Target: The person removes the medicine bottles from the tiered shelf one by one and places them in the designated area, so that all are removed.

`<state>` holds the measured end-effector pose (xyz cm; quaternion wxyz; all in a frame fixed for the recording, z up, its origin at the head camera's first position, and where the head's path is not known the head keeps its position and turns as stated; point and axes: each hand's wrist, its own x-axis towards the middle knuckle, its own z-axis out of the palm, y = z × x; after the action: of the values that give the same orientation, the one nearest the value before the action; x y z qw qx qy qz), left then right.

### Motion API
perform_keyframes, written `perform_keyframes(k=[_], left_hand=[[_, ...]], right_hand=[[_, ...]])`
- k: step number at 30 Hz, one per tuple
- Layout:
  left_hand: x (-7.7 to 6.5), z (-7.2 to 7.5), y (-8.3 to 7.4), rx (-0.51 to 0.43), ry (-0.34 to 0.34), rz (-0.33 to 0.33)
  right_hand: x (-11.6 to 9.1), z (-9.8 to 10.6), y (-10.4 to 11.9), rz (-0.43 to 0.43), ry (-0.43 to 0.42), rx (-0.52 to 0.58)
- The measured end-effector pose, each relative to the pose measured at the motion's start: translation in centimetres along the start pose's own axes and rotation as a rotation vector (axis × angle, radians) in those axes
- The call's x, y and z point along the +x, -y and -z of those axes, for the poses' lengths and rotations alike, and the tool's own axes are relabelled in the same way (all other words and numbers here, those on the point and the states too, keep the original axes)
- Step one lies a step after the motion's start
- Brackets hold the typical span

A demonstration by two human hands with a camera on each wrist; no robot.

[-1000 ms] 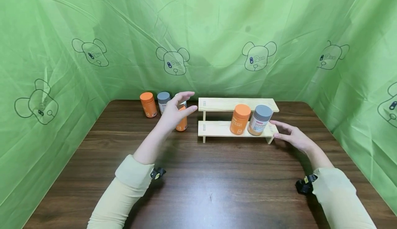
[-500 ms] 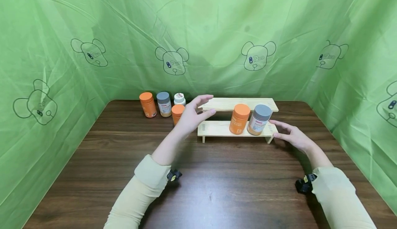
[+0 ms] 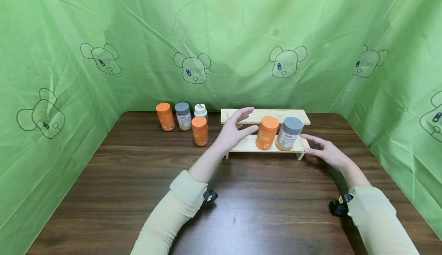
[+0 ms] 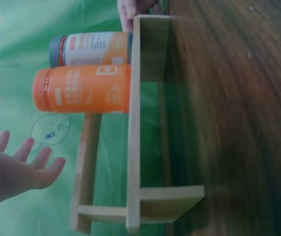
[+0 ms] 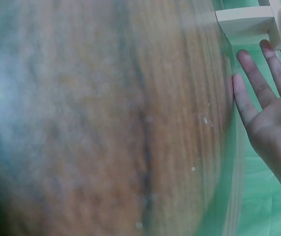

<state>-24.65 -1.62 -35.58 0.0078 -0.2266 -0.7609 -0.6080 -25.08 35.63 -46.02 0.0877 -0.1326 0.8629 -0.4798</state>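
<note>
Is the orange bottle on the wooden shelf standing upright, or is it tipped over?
Upright. In the head view, the orange bottle has its lid on top and stands on the lower shelf board.

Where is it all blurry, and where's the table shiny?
Right wrist view: the table is blurry, with pale haze at left; head view: white glare on the table's near middle; left wrist view: lettering on the orange bottle looks soft.
</note>
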Motion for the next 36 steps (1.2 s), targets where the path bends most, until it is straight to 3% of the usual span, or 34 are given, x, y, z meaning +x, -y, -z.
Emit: perform_keyframes(k=[10, 22, 28, 36], left_hand=[[0.8, -2.4, 1.6, -0.025, 0.031, -0.035], [1.7, -4.2, 2.1, -0.07, 0.025, 0.0], [1.9, -4.6, 2.6, -0.085, 0.021, 0.025], [2.1, -4.3, 2.9, -0.062, 0.022, -0.001]], right_hand=[[0.0, 0.0, 0.0, -0.017, -0.001, 0.002], [0.0, -0.1, 0.2, 0.001, 0.012, -0.006], [-0.1, -0.1, 0.2, -0.003, 0.013, -0.009], [-0.1, 0.0, 0.0, -0.009, 0.004, -0.022]])
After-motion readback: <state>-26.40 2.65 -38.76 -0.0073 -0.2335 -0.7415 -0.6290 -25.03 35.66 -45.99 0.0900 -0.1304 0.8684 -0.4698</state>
